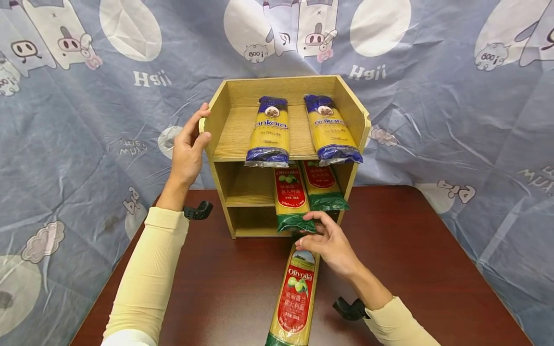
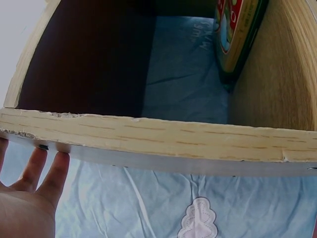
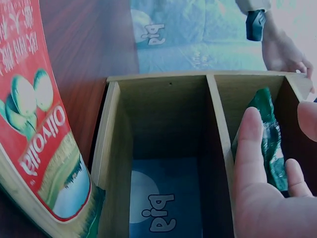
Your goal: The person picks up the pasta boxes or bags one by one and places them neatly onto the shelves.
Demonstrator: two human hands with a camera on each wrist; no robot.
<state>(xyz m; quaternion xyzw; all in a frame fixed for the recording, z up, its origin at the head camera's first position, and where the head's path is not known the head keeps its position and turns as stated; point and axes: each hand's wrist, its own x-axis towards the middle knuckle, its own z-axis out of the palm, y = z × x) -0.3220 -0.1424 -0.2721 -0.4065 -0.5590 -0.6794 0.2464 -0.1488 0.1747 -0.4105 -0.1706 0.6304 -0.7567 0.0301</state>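
My left hand (image 1: 188, 151) holds the left side panel of a small wooden shelf (image 1: 220, 158), its fingers (image 2: 54, 176) against the panel's outer face. My right hand (image 1: 333, 247) is at the green lower end of a red-labelled spaghetti pack (image 1: 291, 192) that sticks out of the middle compartment. The index finger touches that end, while the thumb is apart below it. Beside it lies a second red-labelled pack (image 1: 322, 185). Another Olivoilà spaghetti pack (image 1: 296, 298) lies on the table in front of the shelf, its far end partly hidden by the right hand.
Two yellow and blue pasta packs (image 1: 269, 129) (image 1: 331, 127) lie on the top level, their ends over its front edge. The bottom compartment (image 1: 255, 221) is below. A dark red table (image 1: 402, 259) carries the shelf, and a patterned blue cloth (image 1: 182, 57) hangs behind.
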